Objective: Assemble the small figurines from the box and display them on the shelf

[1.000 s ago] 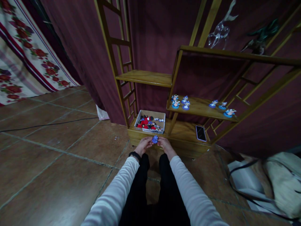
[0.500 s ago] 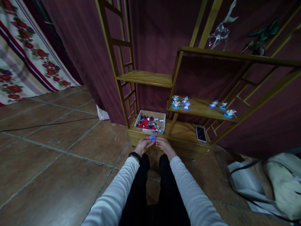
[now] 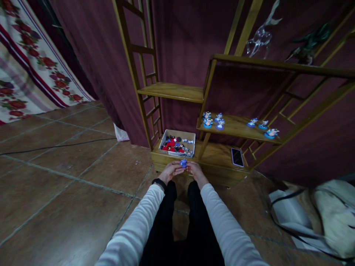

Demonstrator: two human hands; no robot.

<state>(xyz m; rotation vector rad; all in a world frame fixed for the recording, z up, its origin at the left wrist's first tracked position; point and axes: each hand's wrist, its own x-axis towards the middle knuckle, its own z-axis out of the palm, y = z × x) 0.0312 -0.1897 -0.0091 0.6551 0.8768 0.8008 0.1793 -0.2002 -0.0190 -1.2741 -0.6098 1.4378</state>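
Note:
A small purple figurine point(image 3: 183, 163) is pinched between the fingertips of both hands, just in front of the shelf's low base. My left hand point(image 3: 172, 170) grips it from the left and my right hand point(image 3: 195, 171) from the right. Right behind the hands stands an open cardboard box point(image 3: 163, 151) of jumbled red, black and white figurines. Similar little figurines point(image 3: 220, 124) on purple and blue bases stand in two groups on the middle shelf point(image 3: 235, 127), one at its left end and one at its right.
A phone point(image 3: 237, 157) lies on the lower shelf board. Higher up are a clear glass deer point(image 3: 260, 40) and a dark green ornament point(image 3: 307, 48). A pale bag point(image 3: 335, 218) with a black strap sits on the floor at right. A black cable point(image 3: 58, 146) crosses the tiles at left.
The purple figurine has shifted slightly right and turned between my fingers. Both hands stay in nearly the same place.

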